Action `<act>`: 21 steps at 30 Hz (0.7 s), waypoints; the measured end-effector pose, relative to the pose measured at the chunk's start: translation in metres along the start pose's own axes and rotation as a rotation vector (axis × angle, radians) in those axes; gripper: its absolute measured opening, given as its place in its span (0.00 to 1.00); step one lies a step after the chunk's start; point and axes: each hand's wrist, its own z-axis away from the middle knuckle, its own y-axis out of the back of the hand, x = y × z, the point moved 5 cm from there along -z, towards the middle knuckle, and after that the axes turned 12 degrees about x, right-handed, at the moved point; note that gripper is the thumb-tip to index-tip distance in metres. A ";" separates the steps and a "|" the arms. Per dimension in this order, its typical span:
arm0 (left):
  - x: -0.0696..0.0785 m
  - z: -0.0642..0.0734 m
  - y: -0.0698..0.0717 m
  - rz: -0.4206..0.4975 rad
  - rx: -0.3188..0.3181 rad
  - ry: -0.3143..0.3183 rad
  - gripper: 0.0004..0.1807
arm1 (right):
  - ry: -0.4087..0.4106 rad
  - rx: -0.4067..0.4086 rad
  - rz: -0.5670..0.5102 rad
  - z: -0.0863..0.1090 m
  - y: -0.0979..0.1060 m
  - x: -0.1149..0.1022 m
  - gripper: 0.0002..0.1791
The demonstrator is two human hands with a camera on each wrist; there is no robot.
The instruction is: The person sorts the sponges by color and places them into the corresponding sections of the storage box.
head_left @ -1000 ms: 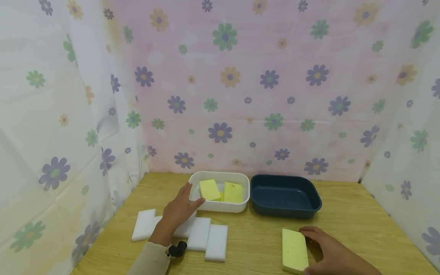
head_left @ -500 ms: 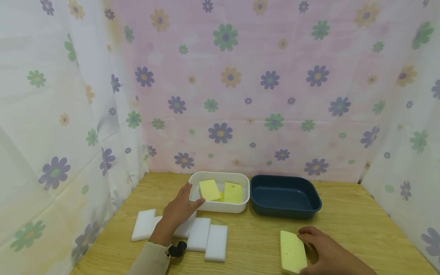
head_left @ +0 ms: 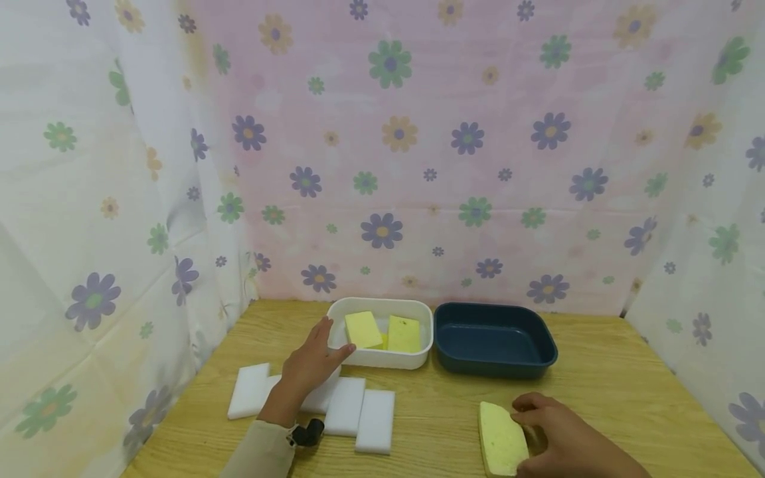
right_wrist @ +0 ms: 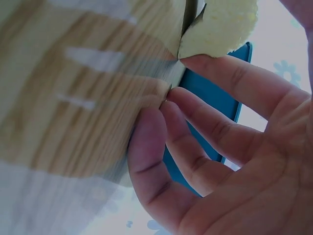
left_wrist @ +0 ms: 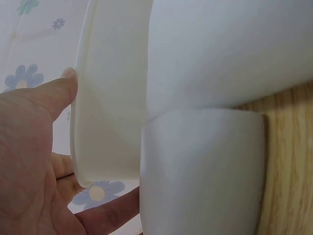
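A: Status?
B: Left hand (head_left: 311,362): fingers spread apart, thumb touching the rim of the white box (head_left: 382,359). Right hand (head_left: 558,431) was clamped on the sponge (head_left: 502,441), pinching its right edge.
A: Where was the sponge?
B: Near right of the tabletop (head_left: 436,425), in front of the blue box (head_left: 496,369). Couldn't tell if lifted.
A: Poses?
B: Left reached forward, thumb pointing right. Right angled in from the right.

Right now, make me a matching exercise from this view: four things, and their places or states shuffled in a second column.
Things:
1. left hand
2. right hand
3. white pads
4. dark blue container

Places or states:
A. lying flat on the wooden table
B. holding a yellow sponge
C. standing just right of the white container
D. touching the white container's rim

Pairs: 1-D, 2-B, 3-A, 4-C
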 end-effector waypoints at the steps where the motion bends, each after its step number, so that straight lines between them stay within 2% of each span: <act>1: 0.000 0.000 0.000 -0.002 -0.001 0.001 0.52 | 0.000 0.002 0.002 0.000 0.000 -0.001 0.45; 12: 0.002 0.001 -0.001 0.008 -0.008 0.007 0.52 | -0.031 0.028 0.060 -0.010 0.007 -0.014 0.51; 21: -0.001 0.001 -0.001 -0.013 -0.008 0.009 0.54 | -0.013 0.070 -0.068 -0.021 0.011 -0.024 0.56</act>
